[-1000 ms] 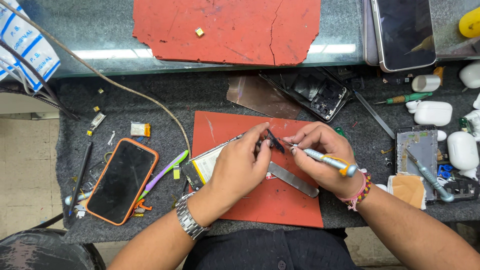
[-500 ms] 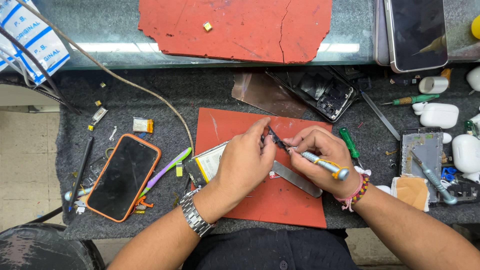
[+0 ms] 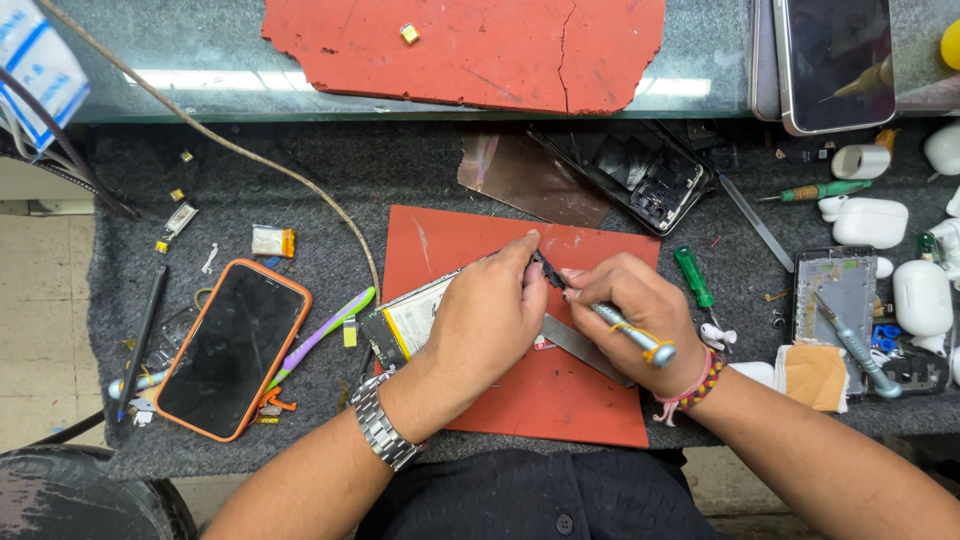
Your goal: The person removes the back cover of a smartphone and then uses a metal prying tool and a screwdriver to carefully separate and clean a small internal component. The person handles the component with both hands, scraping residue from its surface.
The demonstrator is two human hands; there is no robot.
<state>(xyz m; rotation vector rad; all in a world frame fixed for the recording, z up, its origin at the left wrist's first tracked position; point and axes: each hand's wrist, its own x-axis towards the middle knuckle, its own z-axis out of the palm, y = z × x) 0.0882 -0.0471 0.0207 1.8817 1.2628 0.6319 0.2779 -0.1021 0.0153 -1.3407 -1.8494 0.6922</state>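
Looks like mid-teardown: left hand (image 3: 490, 320) pinches a small black part (image 3: 548, 270) over the red mat (image 3: 560, 400), fingers closed on it. Right hand (image 3: 630, 310) grips a screwdriver (image 3: 625, 330), tip at the part. Next probably needs a steady tip. Both wrists rest low, angled inward.

Red mat (image 3: 520, 400) near centre, cracked red sheet (image 3: 480, 45) far centre. Dark grey speckled felt (image 3: 330, 180) underneath. Left: black phone in orange case (image 3: 232, 350), purple-green tool (image 3: 320, 335). Right: green-handled screwdrivers (image 3: 693, 277), white earbud cases (image 3: 870, 222). Silver-blue driver (image 3: 630, 332) with yellow band, red-yellow-black braided wristband (image 3: 690, 390), steel watch (image 3: 378, 430).
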